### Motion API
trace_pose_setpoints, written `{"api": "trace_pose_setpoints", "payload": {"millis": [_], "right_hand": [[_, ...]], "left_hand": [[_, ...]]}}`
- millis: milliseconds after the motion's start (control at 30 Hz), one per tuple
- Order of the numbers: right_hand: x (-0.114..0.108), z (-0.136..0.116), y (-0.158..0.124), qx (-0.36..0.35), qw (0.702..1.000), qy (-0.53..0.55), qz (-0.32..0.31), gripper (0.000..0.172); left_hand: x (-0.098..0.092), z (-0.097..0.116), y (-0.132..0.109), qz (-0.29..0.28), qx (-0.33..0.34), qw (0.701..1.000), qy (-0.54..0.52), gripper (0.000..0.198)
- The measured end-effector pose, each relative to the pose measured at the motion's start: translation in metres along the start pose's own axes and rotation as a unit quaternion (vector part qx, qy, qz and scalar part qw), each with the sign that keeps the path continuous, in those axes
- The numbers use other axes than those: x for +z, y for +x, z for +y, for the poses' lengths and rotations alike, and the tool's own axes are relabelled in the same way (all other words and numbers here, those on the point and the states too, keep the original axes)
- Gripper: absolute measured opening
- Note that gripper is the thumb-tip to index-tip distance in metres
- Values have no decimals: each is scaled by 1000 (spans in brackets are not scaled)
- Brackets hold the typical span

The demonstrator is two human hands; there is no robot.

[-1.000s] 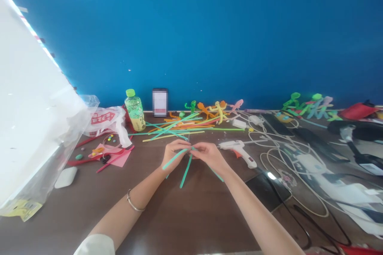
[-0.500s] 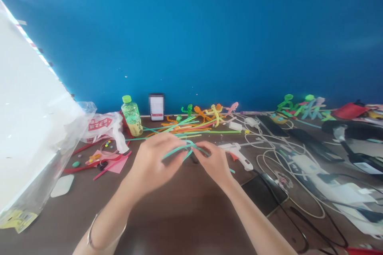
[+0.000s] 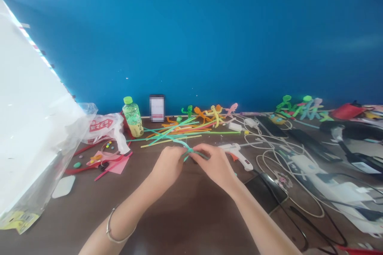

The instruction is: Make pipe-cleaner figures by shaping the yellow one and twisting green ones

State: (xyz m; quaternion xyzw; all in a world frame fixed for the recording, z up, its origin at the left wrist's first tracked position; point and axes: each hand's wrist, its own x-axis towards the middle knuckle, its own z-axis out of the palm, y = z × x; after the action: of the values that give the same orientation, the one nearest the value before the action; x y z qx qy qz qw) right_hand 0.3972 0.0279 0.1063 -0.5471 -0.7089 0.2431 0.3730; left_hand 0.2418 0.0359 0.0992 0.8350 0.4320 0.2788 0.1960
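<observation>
teal pipe cleaner [image 3: 186,150] sits just above the middle of the frame, looped and twisted where the left hand [image 3: 167,166] and right hand [image 3: 214,165] meet over the bench [image 3: 191,223]. the fingers [image 3: 179,155] of the left hand are curled closed around one side of it, and the fingers [image 3: 200,152] of the right hand pinch the twist from the other side. one strand of the teal pipe cleaner runs up and left toward the loose pile of pipe cleaners [image 3: 176,129], which lies just beyond the hands in orange, yellow, green and teal.

a metal bangle [image 3: 115,229] circles the left wrist. a hot glue gun [image 3: 237,155] lies just beside the right hand, and tangled white cables [image 3: 287,147] spread across the right of the bench. pipe-cleaner figures [image 3: 206,113] stand along the blue wall [image 3: 191,36] behind the pile, near a green-capped bottle [image 3: 133,117] and a blurred phone [image 3: 157,108]. pink paper [image 3: 118,165] and a plastic bag [image 3: 104,127] lie left of the hands.
</observation>
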Motion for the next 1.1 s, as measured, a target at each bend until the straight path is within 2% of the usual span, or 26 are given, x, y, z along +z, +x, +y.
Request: {"api": "trace_pose_setpoints", "payload": {"millis": [233, 367, 567, 700, 800, 900, 1100], "right_hand": [[-14, -3, 4, -14, 998, 0, -61, 21], [-17, -1, 4, -30, 996, -12, -78, 26], [-25, -6, 2, -35, 994, -44, -98, 25], [-30, -10, 0, -37, 996, -21, -74, 20], [-31, -12, -2, -49, 998, -19, -40, 17], [-31, -14, -6, -99, 992, -64, -35, 18], [-33, -16, -12, -171, 971, -152, -65, 21]], "left_hand": [[-5, -1, 5, -39, 45, 988, -141, 22], [-2, -1, 4, -62, 32, 967, -243, 22], [0, -2, 3, -78, -9, 945, -319, 27], [-7, -3, 5, -121, -23, 904, -409, 29], [-14, -3, 6, -133, -13, 901, -412, 30], [-18, 0, 6, -126, -5, 914, -387, 30], [-10, -2, 8, -62, -45, 907, -413, 25]]}}
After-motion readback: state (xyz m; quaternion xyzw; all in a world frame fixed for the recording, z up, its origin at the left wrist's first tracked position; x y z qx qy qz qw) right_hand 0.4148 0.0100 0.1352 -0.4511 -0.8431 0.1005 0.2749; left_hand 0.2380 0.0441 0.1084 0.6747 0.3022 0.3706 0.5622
